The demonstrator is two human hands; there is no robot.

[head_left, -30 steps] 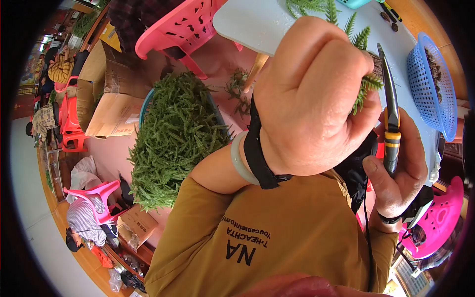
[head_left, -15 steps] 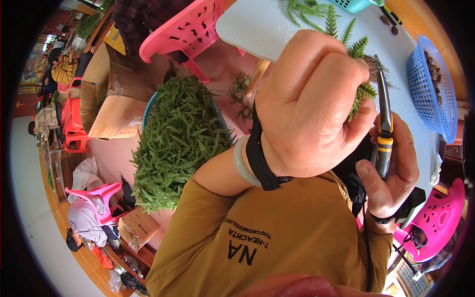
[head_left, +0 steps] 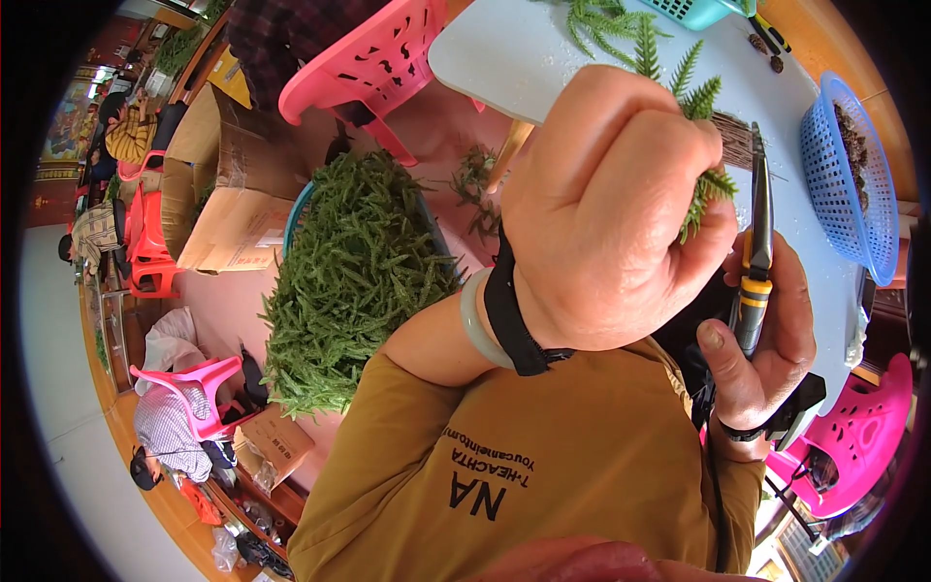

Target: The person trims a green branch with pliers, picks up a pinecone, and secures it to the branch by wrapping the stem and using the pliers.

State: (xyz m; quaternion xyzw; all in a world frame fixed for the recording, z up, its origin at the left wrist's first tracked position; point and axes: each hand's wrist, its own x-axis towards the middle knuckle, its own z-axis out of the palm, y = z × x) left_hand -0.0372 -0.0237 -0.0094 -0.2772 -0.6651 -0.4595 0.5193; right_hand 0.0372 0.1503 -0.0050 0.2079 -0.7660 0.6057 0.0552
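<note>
My left hand [head_left: 621,204], with a pale bangle and a black strap at its wrist, is closed in a fist around green fern-like sprigs [head_left: 700,99]. Their tips stick out past the knuckles; the held ends are mostly hidden. In my right hand [head_left: 776,339] is a pair of long-nosed pliers [head_left: 759,218] with yellow and black handles, jaws pointing up. The jaw tips are beside a bundle of thin brown stems [head_left: 737,143] just beyond the left fist. Whether they touch the stems, I cannot tell.
A pale table [head_left: 514,48] bears loose green sprigs [head_left: 593,27], a teal basket [head_left: 693,10] and a blue basket [head_left: 853,194] of brown bits. Left of me stand a tub heaped with greenery [head_left: 359,281], a cardboard box [head_left: 228,218] and a pink chair [head_left: 364,63]. Several people sit farther off.
The pliers' jaw tips have shifted slightly right and down, away from the fist, and more brown stems show. My left hand keeps its grip, almost still.
</note>
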